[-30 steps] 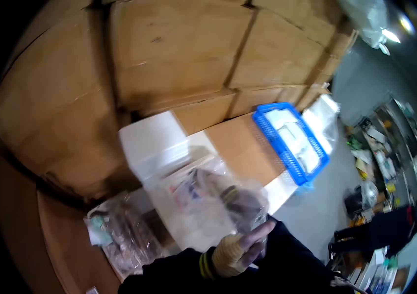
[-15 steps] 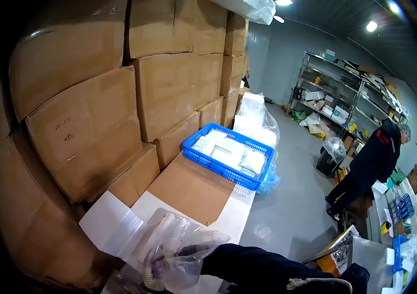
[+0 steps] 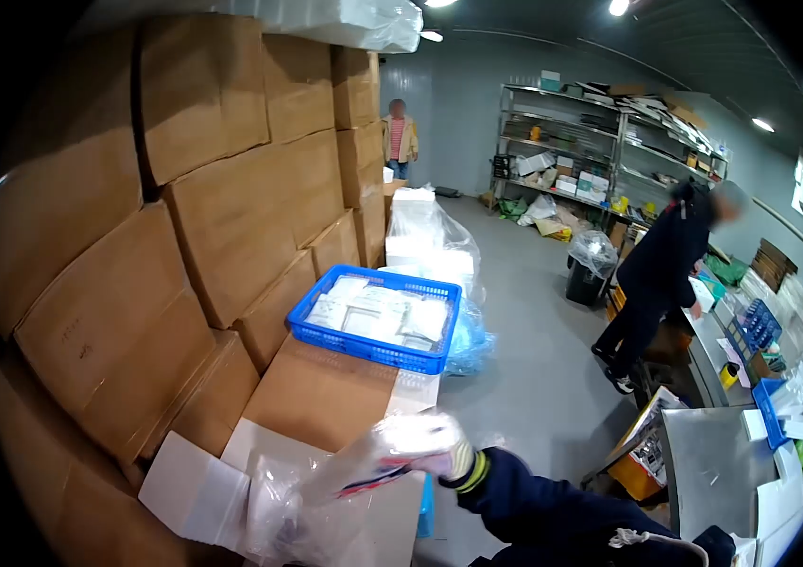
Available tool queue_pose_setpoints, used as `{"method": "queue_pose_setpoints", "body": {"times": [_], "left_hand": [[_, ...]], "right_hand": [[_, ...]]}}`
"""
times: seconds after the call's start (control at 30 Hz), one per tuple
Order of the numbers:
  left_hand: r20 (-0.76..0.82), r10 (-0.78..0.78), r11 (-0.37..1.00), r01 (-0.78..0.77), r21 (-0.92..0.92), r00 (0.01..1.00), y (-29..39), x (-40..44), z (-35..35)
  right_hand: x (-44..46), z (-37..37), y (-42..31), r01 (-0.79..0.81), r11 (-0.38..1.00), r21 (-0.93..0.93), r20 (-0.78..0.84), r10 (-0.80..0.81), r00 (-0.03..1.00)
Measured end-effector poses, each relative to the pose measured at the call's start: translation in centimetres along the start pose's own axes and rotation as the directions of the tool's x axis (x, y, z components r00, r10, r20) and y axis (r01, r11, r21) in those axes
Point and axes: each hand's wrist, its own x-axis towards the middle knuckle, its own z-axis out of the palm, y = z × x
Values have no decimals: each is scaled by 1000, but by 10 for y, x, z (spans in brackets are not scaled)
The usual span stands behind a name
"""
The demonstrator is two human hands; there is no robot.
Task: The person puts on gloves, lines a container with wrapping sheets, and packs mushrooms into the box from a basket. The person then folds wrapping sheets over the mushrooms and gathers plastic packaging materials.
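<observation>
My right hand [image 3: 444, 461], in a pale glove with a striped yellow cuff, stretches across the table's near end. It is closed on a clear plastic packet [image 3: 400, 444] with something white and red-and-blue markings, smeared by motion. Just left of it and below lies a crumpled clear plastic bag [image 3: 279, 506], beside an open white box [image 3: 196, 487]. My left hand does not show. Farther up the table, a blue crate [image 3: 368, 356] holds several white packets [image 3: 378, 312], apart from my hand.
Stacked cardboard boxes [image 3: 231, 217] wall the left side. A cardboard sheet [image 3: 316, 392] lies on the table before the crate. At the right, a person in dark clothes [image 3: 657, 255] leans over a workbench; another person [image 3: 399, 142] stands at the back. A black bin [image 3: 586, 282] stands on the floor.
My right hand has come up out of the bag area, now holding the packet. My gloved left hand, seen at the bag before, is gone from view. The view has swung right.
</observation>
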Motion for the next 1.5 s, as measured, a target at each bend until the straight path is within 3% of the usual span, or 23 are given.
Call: {"method": "queue_pose_setpoints", "body": {"times": [0.07, 0.2, 0.3, 0.4, 0.47, 0.6, 0.63, 0.67, 0.7, 0.73, 0.77, 0.8, 0.83, 1.0, 1.03, 1.07, 1.1, 1.13, 1.2, 1.33, 1.4, 1.43, 1.5], "left_hand": [[1, -26, 998, 26, 50, 1000, 3, -1, -2], [-99, -44, 991, 56, 120, 994, 27, -15, -33], [-316, 141, 990, -125, 69, 938, 100, -40, -75], [-501, 472, 823, -566, -44, 725, 228, -95, -99], [-745, 604, 588, -789, 177, 283, 300, -130, -91], [-509, 785, 288, -936, -205, 353, 427, -222, -77], [-381, 845, 112, -820, -561, 376, 454, -253, -61], [-272, 938, -1, -779, -627, 217, 482, -272, -39], [-164, 978, -84, -485, -871, 125, 503, -292, -7], [4, 998, 19, -229, -973, 68, 528, -316, 0], [57, 998, 56, 109, -992, 9, 546, -346, 6], [-49, 943, -146, -278, -949, -329, 578, -351, 2], [-45, 943, -145, -283, -948, -330, 594, -361, -7], [-591, 721, -692, -415, -591, -363, 624, -437, -50], [-297, 941, -291, 57, -955, -164, 625, -439, -41], [118, 978, 197, 558, -806, -175, 626, -442, -32], [298, 951, 300, 477, -826, -81, 632, -444, -27], [292, 952, 298, 481, -824, -89, 640, -436, -3], [-149, 972, -115, 185, -976, -184, 653, -414, 55], [-156, 961, -93, 266, -959, -229, 676, -412, 40], [-292, 941, -265, 165, -950, -172, 688, -410, 56], [-69, 964, -13, 211, -977, -258, 688, -408, 39], [3, 954, 51, 152, -987, -299, 699, -408, 29]], "right_hand": [[-26, -55, -36, 192, 910, -368, -55, -228, 972], [-123, -111, -89, -254, 948, -190, -368, 171, 914], [-218, -143, -100, -300, 954, -3, -508, 257, 822], [-288, -142, -132, -277, 930, 243, -669, 367, 646], [-332, -143, -147, -310, 939, 151, -756, 312, 576], [-387, -155, -182, -393, 917, 73, -735, 316, 600], [-402, -151, -190, -376, 901, 216, -742, 402, 537], [-419, -150, -190, -365, 924, 118, -780, 313, 542], [-430, -151, -194, -389, 918, 83, -785, 301, 541], [-439, -152, -203, -413, 909, 49, -789, 289, 542], [-436, -160, -220, -454, 810, -372, -708, 69, 703], [-436, -163, -229, -472, 814, -339, -741, 79, 667], [-438, -164, -237, -487, 837, -249, -794, 111, 597], [-443, -172, -264, -485, 874, -17, -940, 151, 305], [-444, -173, -267, -483, 876, -2, -954, 143, 262], [-443, -175, -269, -476, 879, 10, -966, 132, 224], [-443, -176, -271, -469, 883, 18, -976, 118, 185], [-443, -178, -272, -462, 887, 22, -984, 102, 147], [-442, -179, -276, -449, 893, 34, -994, 75, 75], [-437, -184, -280, -419, 907, 31, -999, 16, -39], [-438, -185, -282, -409, 912, 26, -995, -14, -96], [-439, -185, -284, -400, 916, 20, -992, -32, -122], [-442, -183, -288, -376, 927, 8, -984, -59, -167]]}}
